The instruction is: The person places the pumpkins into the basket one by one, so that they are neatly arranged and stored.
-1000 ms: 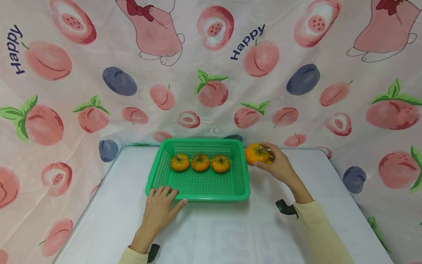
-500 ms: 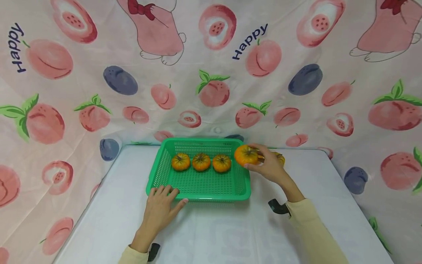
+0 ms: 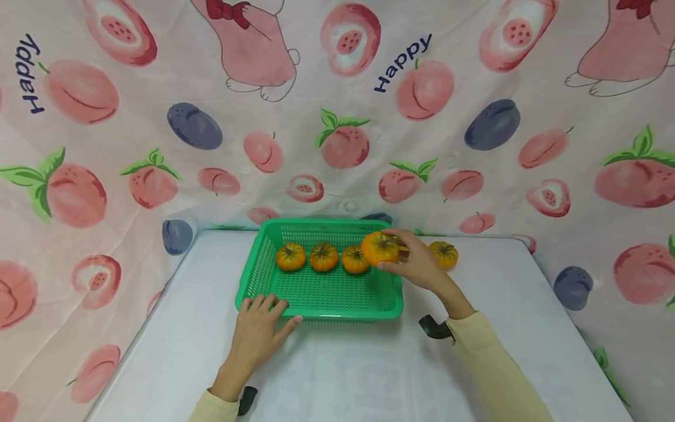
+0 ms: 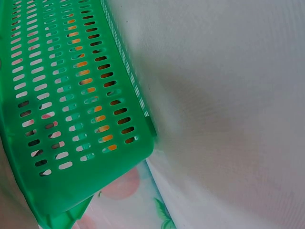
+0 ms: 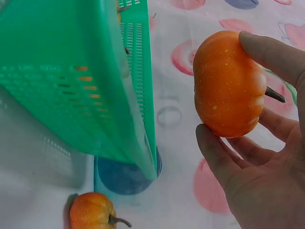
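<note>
My right hand holds a small orange pumpkin between thumb and fingers, over the right side of a green plastic basket. In the right wrist view the held pumpkin is up beside the basket wall, its stem toward the palm. Three more pumpkins stand in a row inside the basket; the held one overlaps the rightmost in the head view. My left hand rests on the basket's near left rim with its fingers spread. The left wrist view shows the slotted basket wall with orange behind it.
Another small pumpkin sits on the white table to the right of the basket, behind my right wrist. A fruit-printed cloth hangs behind the table and along its sides.
My right hand has carried the pumpkin leftward from beside the basket to over its right side, uncovering the pumpkin on the table. My left hand stays at the rim.
</note>
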Demonstrator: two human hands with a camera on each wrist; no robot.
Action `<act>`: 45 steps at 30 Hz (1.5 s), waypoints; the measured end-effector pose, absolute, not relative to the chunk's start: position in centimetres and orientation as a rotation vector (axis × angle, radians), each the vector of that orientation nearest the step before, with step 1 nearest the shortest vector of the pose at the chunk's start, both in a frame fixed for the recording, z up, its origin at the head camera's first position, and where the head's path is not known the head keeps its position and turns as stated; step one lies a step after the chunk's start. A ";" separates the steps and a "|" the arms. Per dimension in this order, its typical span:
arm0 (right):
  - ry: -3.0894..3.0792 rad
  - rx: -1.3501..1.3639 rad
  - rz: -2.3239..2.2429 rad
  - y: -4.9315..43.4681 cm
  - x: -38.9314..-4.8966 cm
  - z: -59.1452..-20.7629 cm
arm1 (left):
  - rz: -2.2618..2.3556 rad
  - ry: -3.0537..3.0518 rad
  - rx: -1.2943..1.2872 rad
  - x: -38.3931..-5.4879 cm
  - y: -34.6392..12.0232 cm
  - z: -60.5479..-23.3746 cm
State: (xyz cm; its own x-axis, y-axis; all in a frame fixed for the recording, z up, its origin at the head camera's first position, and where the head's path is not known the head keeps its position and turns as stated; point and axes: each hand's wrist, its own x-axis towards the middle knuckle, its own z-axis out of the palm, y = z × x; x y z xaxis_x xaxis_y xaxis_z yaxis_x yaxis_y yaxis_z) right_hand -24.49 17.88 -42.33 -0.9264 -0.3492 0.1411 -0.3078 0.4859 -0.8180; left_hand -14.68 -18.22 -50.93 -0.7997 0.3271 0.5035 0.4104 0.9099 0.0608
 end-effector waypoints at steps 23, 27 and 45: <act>2.611 -0.822 -1.270 14.2 -26.2 -41.2 | -0.216 -2.586 -0.524 -14.7 -18.3 -51.1; 2.517 -0.839 -1.314 13.6 -26.4 -40.4 | -0.206 -2.584 -0.523 -14.7 -18.3 -51.1; 2.350 -0.936 -1.324 10.0 -28.2 -40.8 | -0.220 -2.566 -0.535 -15.0 -18.4 -51.1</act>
State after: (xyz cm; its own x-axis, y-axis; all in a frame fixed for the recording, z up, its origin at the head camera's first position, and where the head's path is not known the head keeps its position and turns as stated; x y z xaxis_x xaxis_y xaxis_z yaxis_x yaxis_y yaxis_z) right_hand -28.25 9.97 -40.78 -0.7486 -0.6598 0.0655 -0.3978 0.3679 -0.8405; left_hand -14.97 -18.41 -51.12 -0.7945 0.3307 0.5093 0.4127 0.9093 0.0534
